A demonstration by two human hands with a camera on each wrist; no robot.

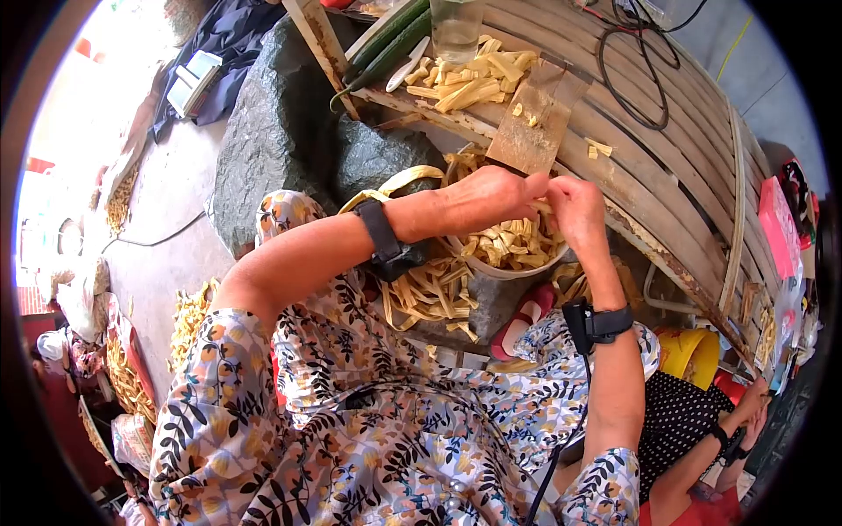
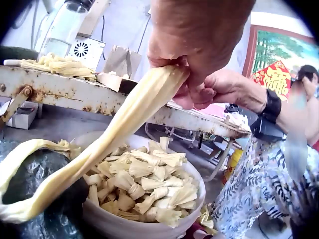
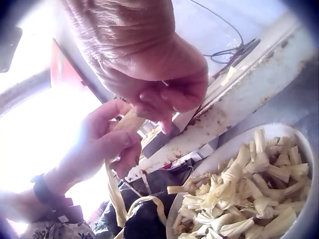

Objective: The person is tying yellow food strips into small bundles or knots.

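My left hand pinches a long, flat, pale yellow strip between thumb and fingers. From there the strip slants down and loops over a dark green plastic-covered bundle. Close against it, my right hand has its fingers curled at the strip's upper end, which the knuckles partly hide. Below both hands stands a white bucket, filled with short knotted pieces of the same pale yellow material.
A slatted bench with a rusty metal edge carries a wooden board, a heap of short cut pieces, cucumbers and a glass jar. More strips lie by the bucket. Another person's arms show at right.
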